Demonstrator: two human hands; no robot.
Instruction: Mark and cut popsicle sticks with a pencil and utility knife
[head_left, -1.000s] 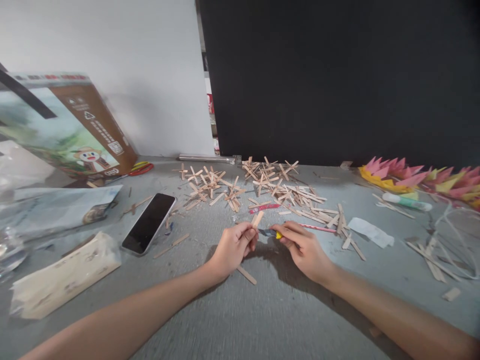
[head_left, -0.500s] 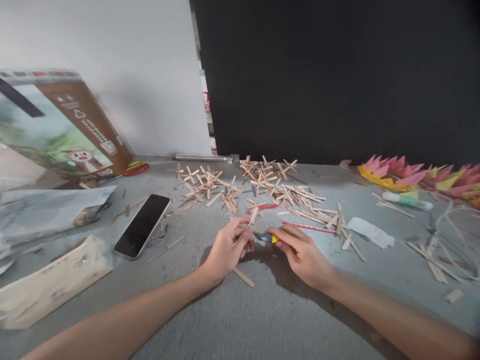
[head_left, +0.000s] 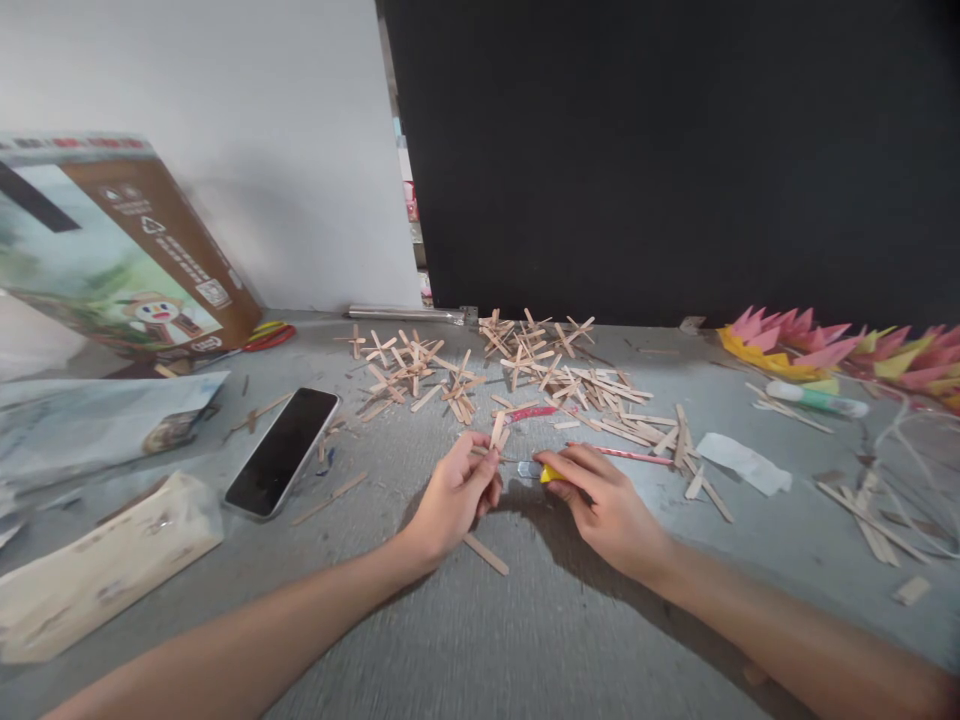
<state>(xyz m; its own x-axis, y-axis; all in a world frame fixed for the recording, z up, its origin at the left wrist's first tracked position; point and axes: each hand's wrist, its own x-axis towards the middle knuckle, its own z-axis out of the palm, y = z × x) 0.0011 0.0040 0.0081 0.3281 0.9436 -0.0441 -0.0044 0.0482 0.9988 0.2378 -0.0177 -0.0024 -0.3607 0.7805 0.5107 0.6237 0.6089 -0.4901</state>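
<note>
Overlapping wooden craft sticks (head_left: 498, 430) rise from the pinch of the left hand (head_left: 457, 490), held above the middle of the desk (head_left: 480, 650). That grip is closed, thumb against fingers, low on the sticks. The right hand (head_left: 604, 500) is closed around a yellow-handled knife (head_left: 551, 474), its glinting blade pointing left at the sticks; whether it touches them, I cannot tell. To handle this well, I would brace both wrists on the desk, let only the stick ends stand proud, and keep the left thumb out of the blade's line, using short, light strokes.

Just below the left hand lies a loose stick (head_left: 486, 554), best not leaned on. Beyond the hands, a red strip (head_left: 532, 412) and a striped pencil (head_left: 634, 456) lie close enough to snag the knuckles, so lifting slightly before reaching forward seems wise. Stick piles (head_left: 615, 395) run back toward the desk's far edge, where a black panel (head_left: 675, 160) stops any reach. A phone (head_left: 283, 452) limits the left side; a white paper scrap (head_left: 742, 463) lies to the right. The best room for moving is toward the near edge, out of view, between the forearms.
</note>
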